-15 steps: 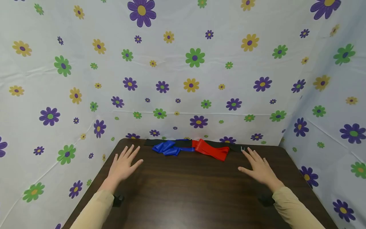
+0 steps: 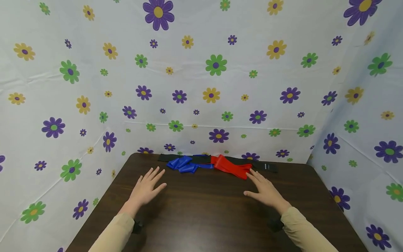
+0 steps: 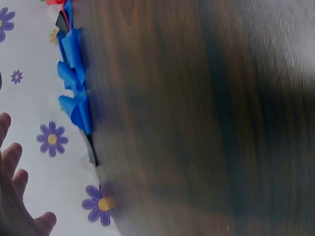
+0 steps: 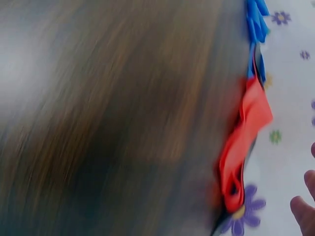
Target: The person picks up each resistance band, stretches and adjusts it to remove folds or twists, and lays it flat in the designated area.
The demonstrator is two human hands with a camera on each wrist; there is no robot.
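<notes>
Along the far edge of the table lies a folded blue ribbon-like band (image 2: 184, 163), glossy and loosely bunched. Just right of it is a similar red band (image 2: 231, 167), laid in flat folds. A black strip (image 2: 266, 166) with small white marks at its right end runs behind both. My left hand (image 2: 145, 189), fingers spread and holding nothing, is in front of and left of the blue band. With its fingertips close to the red band's right end in the head view, my right hand (image 2: 264, 190) is likewise spread and holds nothing.
The dark wood-grain table (image 2: 201, 213) has rounded far corners. A white cloth (image 2: 189, 77) printed with purple, green and yellow flowers hangs behind it and along both sides. Black wrist cameras sit under each wrist, next to the beige sleeves (image 2: 303, 224).
Both hands have moved inward, the left to the right and the right to the left, nearer the bands. The bands lie as before.
</notes>
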